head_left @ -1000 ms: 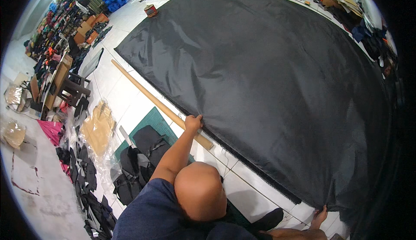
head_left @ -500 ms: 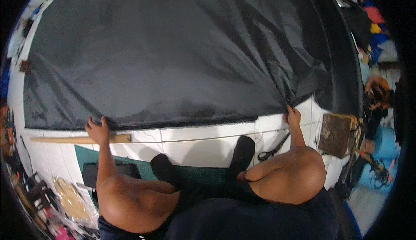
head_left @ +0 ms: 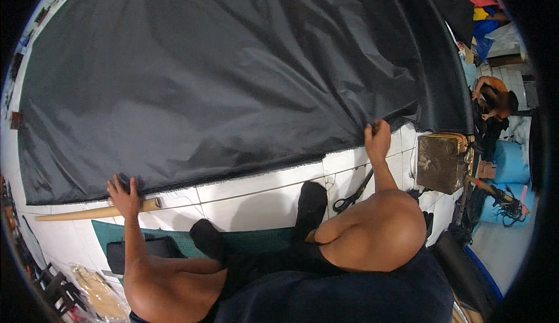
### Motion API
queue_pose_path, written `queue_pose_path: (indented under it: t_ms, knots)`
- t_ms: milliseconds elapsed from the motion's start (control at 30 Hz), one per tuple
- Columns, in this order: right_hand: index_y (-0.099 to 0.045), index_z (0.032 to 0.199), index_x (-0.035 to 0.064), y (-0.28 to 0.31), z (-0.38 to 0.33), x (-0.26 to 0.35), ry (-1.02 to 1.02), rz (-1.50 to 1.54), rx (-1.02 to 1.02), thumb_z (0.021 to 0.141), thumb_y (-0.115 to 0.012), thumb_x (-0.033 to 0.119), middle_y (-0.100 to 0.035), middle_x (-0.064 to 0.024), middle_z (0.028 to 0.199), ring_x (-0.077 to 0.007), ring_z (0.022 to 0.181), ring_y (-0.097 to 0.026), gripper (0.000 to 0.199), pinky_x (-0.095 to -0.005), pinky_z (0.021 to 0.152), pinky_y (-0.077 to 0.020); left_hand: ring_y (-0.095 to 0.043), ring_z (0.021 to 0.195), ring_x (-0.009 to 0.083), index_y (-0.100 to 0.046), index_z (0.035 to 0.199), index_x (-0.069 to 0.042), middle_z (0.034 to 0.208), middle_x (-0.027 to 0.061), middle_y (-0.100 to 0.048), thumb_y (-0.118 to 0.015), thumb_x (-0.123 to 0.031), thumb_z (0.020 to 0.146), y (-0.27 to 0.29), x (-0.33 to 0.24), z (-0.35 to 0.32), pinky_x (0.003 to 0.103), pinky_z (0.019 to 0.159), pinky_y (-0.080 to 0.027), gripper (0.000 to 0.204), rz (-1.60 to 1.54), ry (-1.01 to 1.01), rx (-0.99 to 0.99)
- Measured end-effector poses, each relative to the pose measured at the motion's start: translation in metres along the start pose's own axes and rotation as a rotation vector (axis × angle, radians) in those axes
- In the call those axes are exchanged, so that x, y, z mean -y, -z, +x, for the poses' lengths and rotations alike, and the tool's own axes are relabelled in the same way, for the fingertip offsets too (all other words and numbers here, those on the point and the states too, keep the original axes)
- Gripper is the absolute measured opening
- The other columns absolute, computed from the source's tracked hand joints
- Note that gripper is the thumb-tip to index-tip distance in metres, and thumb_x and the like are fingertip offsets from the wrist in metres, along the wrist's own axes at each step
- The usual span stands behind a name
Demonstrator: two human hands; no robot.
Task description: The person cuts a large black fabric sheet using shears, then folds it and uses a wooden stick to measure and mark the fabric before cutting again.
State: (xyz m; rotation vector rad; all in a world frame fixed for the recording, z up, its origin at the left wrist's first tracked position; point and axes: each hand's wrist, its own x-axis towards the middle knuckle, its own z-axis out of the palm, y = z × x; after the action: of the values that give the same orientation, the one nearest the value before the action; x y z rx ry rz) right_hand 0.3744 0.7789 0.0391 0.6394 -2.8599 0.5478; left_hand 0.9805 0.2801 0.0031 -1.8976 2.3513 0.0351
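Black fabric [head_left: 204, 90] is covering the tiled floor [head_left: 250, 200] beyond the feet [head_left: 312, 203]. Left hand [head_left: 124, 199] is resting at its near-left edge by a cardboard tube [head_left: 87, 213], fingers splaying; right hand's [head_left: 378, 139] grip is pinching the near-right edge.

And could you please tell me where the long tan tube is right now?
The tube lies at lower left in the head view, between the black fabric and the green mat.

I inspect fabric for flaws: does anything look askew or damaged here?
The black fabric looks uneven: creases fan out from the right hand. Its near edge looks frayed and has a small step left of that hand, rather than running straight.
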Motion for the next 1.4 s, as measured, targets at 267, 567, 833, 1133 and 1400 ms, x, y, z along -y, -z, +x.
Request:
queue_pose_path:
  t_ms: [267,567,833,1133,1400]
  knots:
    - [-0.039,0.148,0.0169,-0.037,0.022,0.051,0.183,-0.270,0.396,0.091,-0.055,0.057,-0.034,-0.0220,0.151,-0.0444,0.139,-0.033,0.072,-0.0598,0.108,-0.0316,-0.027,0.142,0.0452,-0.031,0.152,-0.012,0.156,0.0249,-0.025,-0.059,-0.068,0.084,0.001,-0.029,-0.010,0.058,0.115,-0.021,0.093,-0.098,-0.040,0.079]
    - [-0.048,0.139,0.0057,-0.025,0.052,-0.004,0.120,-0.078,0.318,0.092,-0.062,0.042,-0.049,-0.0228,0.139,-0.0430,0.129,-0.044,0.061,-0.0494,0.107,-0.0368,-0.034,0.136,0.0466,-0.047,0.138,-0.001,0.146,0.0294,-0.038,-0.069,-0.058,0.080,0.004,-0.014,-0.021,0.053,0.112,-0.029,0.084,-0.155,-0.029,-0.138]
    - [-0.046,0.139,0.0043,-0.014,0.085,0.040,0.266,-0.215,0.306,0.097,-0.056,0.038,-0.042,-0.0226,0.145,-0.0407,0.134,-0.040,0.055,-0.0477,0.109,-0.0368,-0.054,0.116,0.0445,-0.038,0.136,0.008,0.125,0.0286,-0.056,-0.073,-0.047,0.076,-0.001,0.081,-0.018,0.048,0.097,-0.045,0.089,-0.473,0.848,-0.177]
    - [-0.063,0.119,0.0079,0.052,0.026,0.398,1.264,0.019,0.935,0.088,-0.065,0.036,-0.064,-0.0154,0.113,-0.0346,0.106,-0.061,0.042,-0.0456,0.090,-0.0482,-0.063,0.095,0.0444,-0.040,0.115,0.010,0.108,0.0345,-0.059,-0.065,-0.036,0.081,-0.005,0.027,-0.002,0.048,0.092,-0.047,0.063,-0.958,1.166,-0.614]
    - [-0.044,0.142,0.0077,-0.042,-0.192,0.539,1.261,0.353,0.693,0.084,-0.064,0.026,-0.056,-0.0205,0.116,-0.0399,0.108,-0.057,0.064,-0.0527,0.091,-0.0456,-0.060,0.081,0.0247,-0.035,0.118,0.001,0.096,0.0163,-0.055,-0.062,-0.028,0.095,-0.010,-0.066,-0.002,0.037,0.071,-0.051,0.047,-1.189,0.550,-0.720]
